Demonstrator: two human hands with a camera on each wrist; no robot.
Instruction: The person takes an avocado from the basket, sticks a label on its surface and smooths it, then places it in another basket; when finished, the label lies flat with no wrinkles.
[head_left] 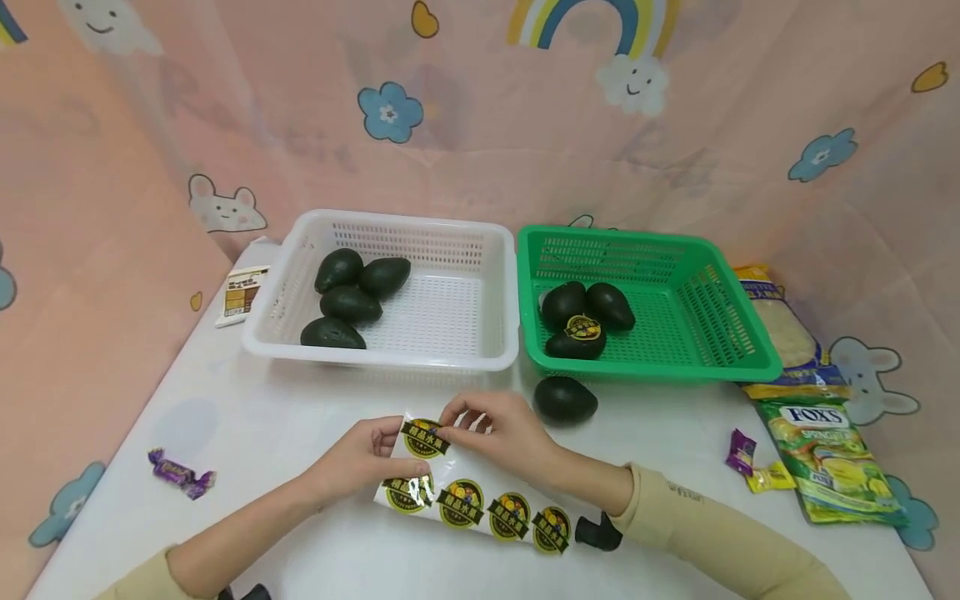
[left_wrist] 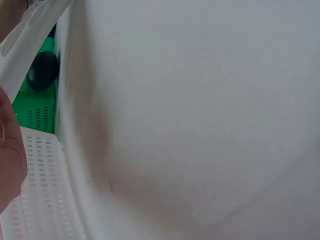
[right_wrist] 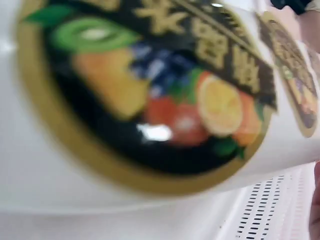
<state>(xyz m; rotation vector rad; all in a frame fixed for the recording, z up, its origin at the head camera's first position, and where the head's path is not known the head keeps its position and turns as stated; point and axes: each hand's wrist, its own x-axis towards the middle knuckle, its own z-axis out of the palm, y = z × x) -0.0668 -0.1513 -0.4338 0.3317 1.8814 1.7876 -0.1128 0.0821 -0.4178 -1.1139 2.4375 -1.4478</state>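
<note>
A white sheet (head_left: 480,471) of round black-and-gold fruit stickers is held over the table, its left edge gripped by my left hand (head_left: 360,458), thumb on top. At the sheet's upper part, my right hand (head_left: 510,433) pinches the right edge of a sticker (head_left: 423,438) between thumb and fingertip. Several more stickers line the lower edge; one sticker (right_wrist: 165,110) fills much of the right wrist view. Just beyond the right hand, a dark avocado (head_left: 566,400) lies on the table. Part of the left hand (left_wrist: 10,155) shows at the left wrist view's edge.
A white basket (head_left: 382,358) with several avocados stands at the back left. Beside it, a green basket (head_left: 660,371) holds three, one bearing a sticker. Snack bags (head_left: 832,458) and small candies lie right; a purple candy (head_left: 180,473) and a packet (head_left: 242,293) lie left.
</note>
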